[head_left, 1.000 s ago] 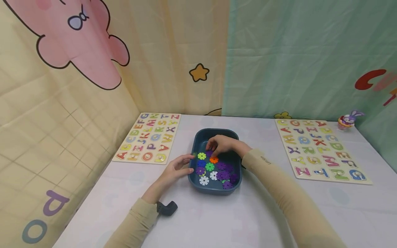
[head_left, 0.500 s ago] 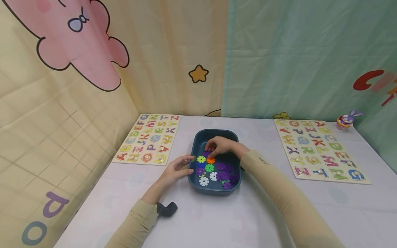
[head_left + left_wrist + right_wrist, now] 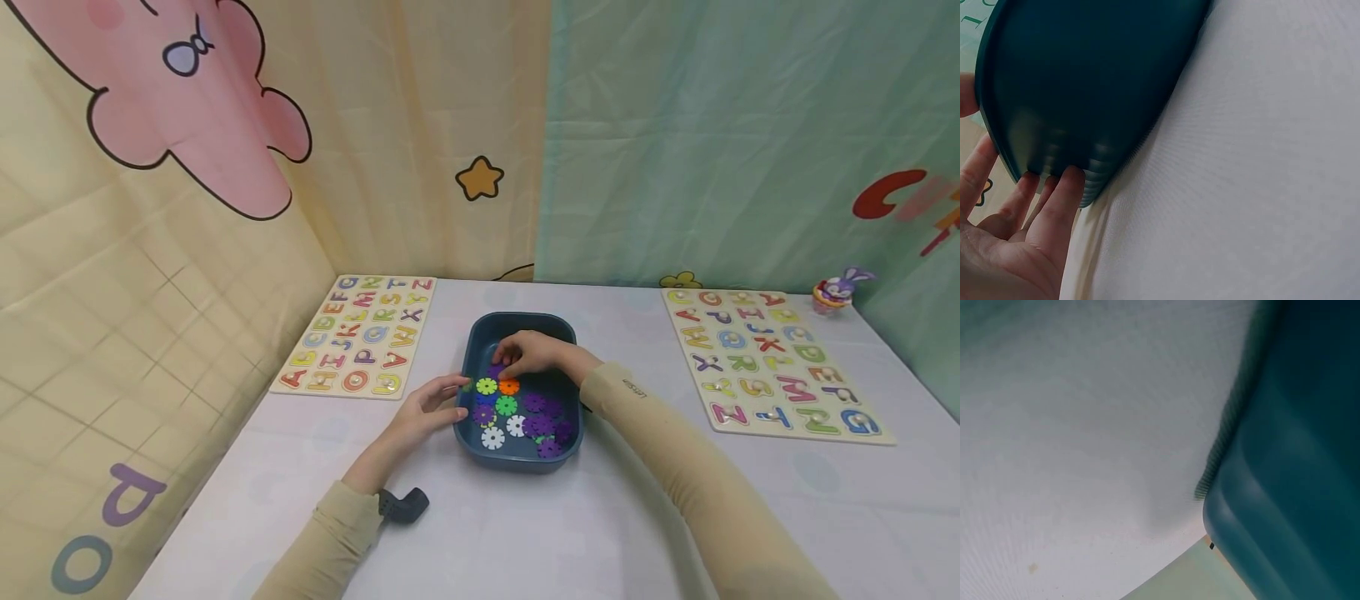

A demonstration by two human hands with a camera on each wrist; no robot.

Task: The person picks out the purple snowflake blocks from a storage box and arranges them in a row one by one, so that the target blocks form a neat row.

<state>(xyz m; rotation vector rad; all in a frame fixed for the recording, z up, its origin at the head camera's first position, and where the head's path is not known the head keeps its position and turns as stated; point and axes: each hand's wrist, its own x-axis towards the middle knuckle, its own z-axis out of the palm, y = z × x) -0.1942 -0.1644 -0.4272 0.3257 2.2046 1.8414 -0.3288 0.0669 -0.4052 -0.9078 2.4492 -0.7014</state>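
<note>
A dark blue plastic tub [image 3: 519, 457] stands mid-table with toothed plastic discs inside. My left hand [image 3: 426, 408] touches the tub's left side; in the left wrist view its fingers [image 3: 1060, 206] lie fairly straight against the outer wall. My right hand [image 3: 534, 352] reaches into the tub, its fingers bent and thumb on a purple disc [image 3: 495, 372], partly hidden under them. Beside it lie a yellow-green disc [image 3: 487, 386] and an orange disc [image 3: 509, 387]. Lower down are a green disc [image 3: 506, 406], white discs [image 3: 492, 438] and several purple discs [image 3: 540, 426]. The right wrist view shows only the tub's outside.
An alphabet board [image 3: 358, 335] lies left of the tub, another alphabet board [image 3: 772, 362] to its right. A small rabbit figure [image 3: 837, 292] stands at the back right corner. Printed curtains [image 3: 420, 167] hang behind and beside the white table [image 3: 570, 533].
My right hand has shifted slightly left inside the tub, and the purple and orange discs near its fingertips have moved left too. The left hand stays put on the tub's side.
</note>
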